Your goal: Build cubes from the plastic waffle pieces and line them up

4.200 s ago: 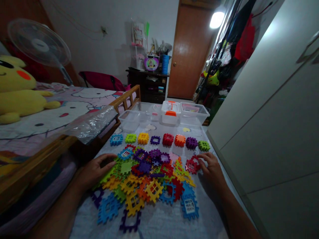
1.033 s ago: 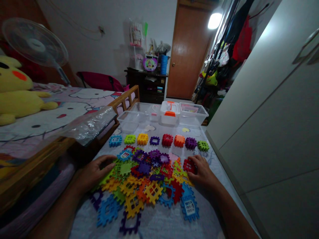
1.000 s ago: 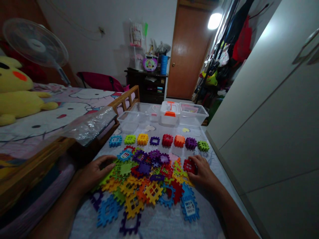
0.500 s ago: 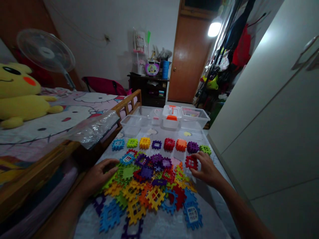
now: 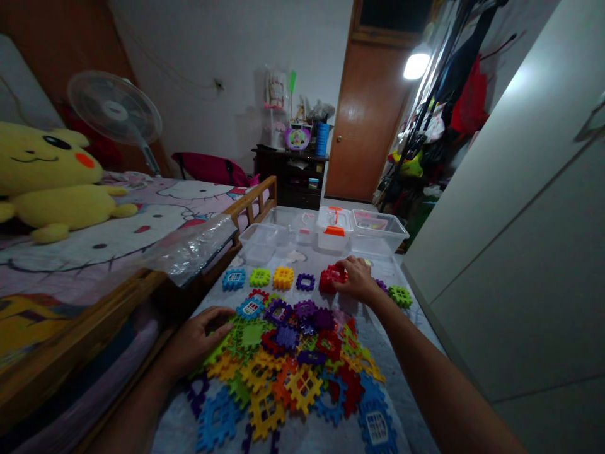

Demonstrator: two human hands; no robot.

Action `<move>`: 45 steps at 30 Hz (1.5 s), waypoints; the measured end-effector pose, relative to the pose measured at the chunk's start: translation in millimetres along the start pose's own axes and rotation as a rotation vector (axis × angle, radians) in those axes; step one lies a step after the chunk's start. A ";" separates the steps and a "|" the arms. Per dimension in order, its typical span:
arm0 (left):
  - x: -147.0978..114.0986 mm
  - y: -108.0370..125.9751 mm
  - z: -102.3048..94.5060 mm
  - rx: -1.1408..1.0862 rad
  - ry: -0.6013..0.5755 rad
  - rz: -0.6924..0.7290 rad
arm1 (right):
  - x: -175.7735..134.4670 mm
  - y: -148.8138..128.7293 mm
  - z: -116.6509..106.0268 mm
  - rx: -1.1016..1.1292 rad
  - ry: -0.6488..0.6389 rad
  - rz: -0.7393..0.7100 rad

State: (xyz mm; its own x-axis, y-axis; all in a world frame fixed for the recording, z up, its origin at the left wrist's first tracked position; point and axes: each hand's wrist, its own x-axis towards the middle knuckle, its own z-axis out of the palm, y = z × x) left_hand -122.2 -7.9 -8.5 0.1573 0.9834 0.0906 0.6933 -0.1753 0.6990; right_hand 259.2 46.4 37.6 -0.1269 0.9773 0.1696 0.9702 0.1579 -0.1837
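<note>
My right hand (image 5: 358,279) grips a red building block (image 5: 331,277) at the red stack in the row beyond the pile. Its fingers cover part of the stack, so the held block cannot be told apart from those under it. My left hand (image 5: 205,334) rests with fingers apart at the left edge of the heap, beside a light green block (image 5: 250,334). Toothed plastic blocks lie jumbled there, among them a purple block (image 5: 287,337), a yellow block (image 5: 304,388) and a blue block (image 5: 218,417).
Along the row stand a blue window block (image 5: 234,279), a green block (image 5: 259,277), a yellow stack (image 5: 283,278) and a purple frame (image 5: 305,282). Behind are a clear bin (image 5: 259,244) and an orange-latched box (image 5: 334,239). A wooden bed rail (image 5: 255,189) borders the left, a cabinet (image 5: 510,252) the right.
My right hand has carried a red block from the right side leftward and away from me to the red stack. My left hand stays by the pile. The view has shifted slightly.
</note>
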 end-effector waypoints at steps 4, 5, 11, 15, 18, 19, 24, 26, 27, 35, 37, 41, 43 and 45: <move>0.2 1.6 -0.8 -0.006 -0.015 -0.005 | 4.0 -1.6 4.7 -0.005 -0.039 0.001; 0.1 2.3 -1.1 -0.004 -0.013 -0.003 | 4.3 -1.8 5.7 -0.005 -0.047 0.001; -0.3 4.7 -1.6 -0.005 -0.003 0.001 | 5.0 -0.7 9.4 0.002 -0.064 -0.010; -0.5 2.3 -0.8 0.005 -0.005 0.010 | 6.3 -2.5 11.4 0.004 -0.065 -0.016; -1.0 1.5 -0.6 0.015 -0.016 0.011 | 5.7 -5.2 10.2 0.012 -0.057 -0.013; -1.2 1.9 -0.7 0.019 -0.018 0.009 | 4.3 -5.8 8.5 0.015 -0.050 -0.010; -2.0 6.9 -2.4 0.037 -0.021 0.002 | -20.4 -3.1 -11.9 0.072 0.029 -0.026; -2.0 8.3 -2.8 0.035 -0.019 0.009 | -39.8 -0.1 -20.6 0.136 0.057 -0.056; -2.1 8.7 -2.9 0.033 -0.019 0.012 | -50.7 1.1 -23.5 0.177 0.049 -0.077; -3.5 10.5 -1.3 -0.009 -0.014 0.009 | -110.2 -4.2 5.8 0.421 -0.118 -0.127; -3.5 11.3 -1.2 -0.006 -0.010 0.003 | -109.9 -7.4 17.5 0.440 -0.103 -0.110; -2.9 11.6 -1.7 0.016 -0.009 -0.010 | -102.7 -15.9 27.2 0.457 -0.080 -0.121; -2.7 10.8 -1.7 0.019 -0.008 -0.013 | -100.4 -20.9 26.9 0.434 -0.107 -0.146; -2.4 9.9 -1.4 0.014 -0.010 -0.018 | -99.9 -25.4 26.2 0.406 -0.126 -0.167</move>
State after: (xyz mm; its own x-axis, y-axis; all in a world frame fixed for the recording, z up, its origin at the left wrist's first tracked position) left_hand -116.8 -12.0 -0.8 0.1520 0.9858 0.0708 0.7060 -0.1584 0.6902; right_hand 241.8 -51.5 -0.1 -0.3230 0.9394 0.1147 0.7781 0.3326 -0.5328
